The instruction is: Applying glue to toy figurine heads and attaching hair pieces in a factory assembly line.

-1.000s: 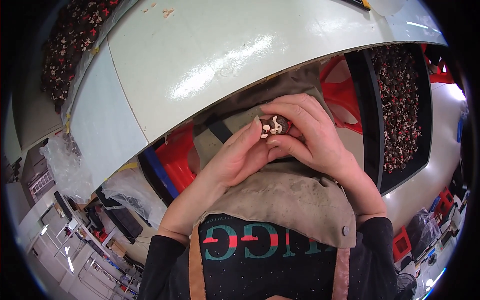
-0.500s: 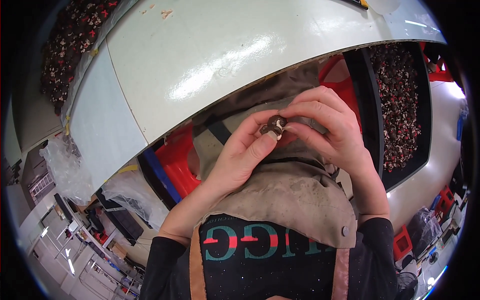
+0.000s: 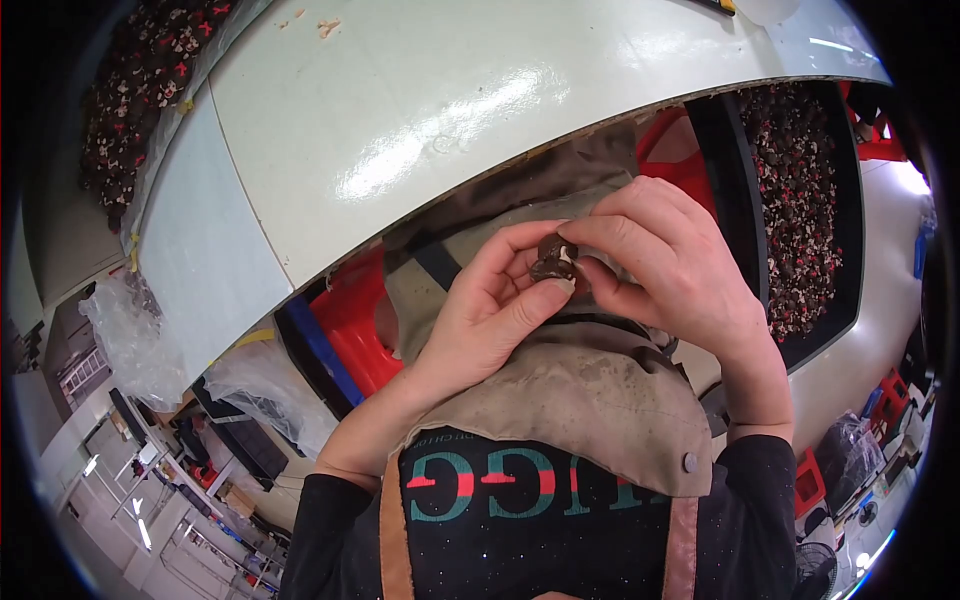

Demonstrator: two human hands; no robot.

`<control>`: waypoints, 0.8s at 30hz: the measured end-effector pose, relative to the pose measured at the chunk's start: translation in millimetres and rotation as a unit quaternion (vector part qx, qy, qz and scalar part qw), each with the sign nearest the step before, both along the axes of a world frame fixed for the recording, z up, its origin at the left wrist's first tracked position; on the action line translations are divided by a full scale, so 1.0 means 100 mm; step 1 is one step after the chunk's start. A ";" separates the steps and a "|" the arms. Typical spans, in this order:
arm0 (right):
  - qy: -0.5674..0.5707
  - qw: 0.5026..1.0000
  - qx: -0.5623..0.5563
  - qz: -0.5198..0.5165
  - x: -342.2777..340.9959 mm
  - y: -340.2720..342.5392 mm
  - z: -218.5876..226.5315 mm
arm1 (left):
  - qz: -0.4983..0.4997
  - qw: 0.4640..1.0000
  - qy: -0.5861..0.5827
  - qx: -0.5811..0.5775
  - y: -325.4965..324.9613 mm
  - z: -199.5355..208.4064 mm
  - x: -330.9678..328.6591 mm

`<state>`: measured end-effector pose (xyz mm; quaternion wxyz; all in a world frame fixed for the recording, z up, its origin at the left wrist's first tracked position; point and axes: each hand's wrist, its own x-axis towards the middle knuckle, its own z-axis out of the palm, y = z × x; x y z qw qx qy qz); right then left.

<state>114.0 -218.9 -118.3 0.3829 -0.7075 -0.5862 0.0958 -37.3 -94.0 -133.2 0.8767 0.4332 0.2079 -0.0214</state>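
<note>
A small rounded dark brown piece with a cream patch (image 3: 553,258) is held above my lap; its exact kind is too small to make out. My left hand (image 3: 490,315) pinches it between thumb and curled fingers. From the other side, my right hand (image 3: 685,260) is closed in, its index fingertip at the top of the piece and its thumb close to the cream patch. Whether something thin sits inside the right hand's grip is hidden by the fingers. Beneath both hands lies a brown apron (image 3: 560,390).
A pale glossy table (image 3: 330,110) curves ahead, with cream scraps (image 3: 327,28) on it. Many brown, cream and red pieces fill a black bin (image 3: 848,220) at right; a similar heap (image 3: 150,90) lies far left. Clear plastic bags (image 3: 140,335) hang by the table's left edge.
My right hand has turned and shifted slightly right, its fingers curling more over the piece. The piece has tilted a little in my left hand; its cream part shows less.
</note>
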 end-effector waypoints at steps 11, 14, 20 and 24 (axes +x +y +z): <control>0.039 0.999 0.017 -0.003 0.07 -0.02 -0.06 | 0.004 1.000 -0.016 -0.004 -0.04 0.00 0.08; 0.061 0.998 0.017 0.001 0.10 -0.02 -0.05 | 0.023 0.999 -0.005 0.025 -0.05 0.03 0.08; 0.116 0.986 0.048 -0.107 0.34 -0.32 0.14 | -0.032 0.998 -0.015 0.052 -0.01 0.09 0.08; 0.121 0.913 0.255 -0.295 0.62 -0.41 0.24 | -0.010 0.998 -0.012 0.066 0.01 0.16 0.01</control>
